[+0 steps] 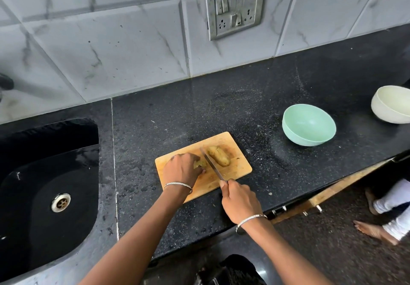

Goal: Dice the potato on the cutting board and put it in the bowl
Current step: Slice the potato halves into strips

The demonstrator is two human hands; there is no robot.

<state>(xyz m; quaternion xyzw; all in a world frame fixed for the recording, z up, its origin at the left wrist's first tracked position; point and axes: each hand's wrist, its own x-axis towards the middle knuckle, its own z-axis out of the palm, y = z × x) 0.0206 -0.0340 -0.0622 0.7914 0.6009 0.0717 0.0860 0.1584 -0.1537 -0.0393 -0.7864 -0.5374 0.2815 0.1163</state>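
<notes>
The potato [218, 156] lies split on the rectangular wooden board [236, 167]. One oblong, brown-skinned half lies free, and the left hand [180, 169] curls its fingers over a smaller piece [199, 163]. The right hand [240, 200] grips the knife [211, 163], whose slim steel blade lies between the pieces. A round mint-green bowl [308, 125] sits well to the right on the speckled black surface [221, 107].

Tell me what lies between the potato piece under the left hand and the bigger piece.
The knife, gripped by the right hand, lies with its blade between the held piece and the bigger piece; the head view shows it.
</notes>
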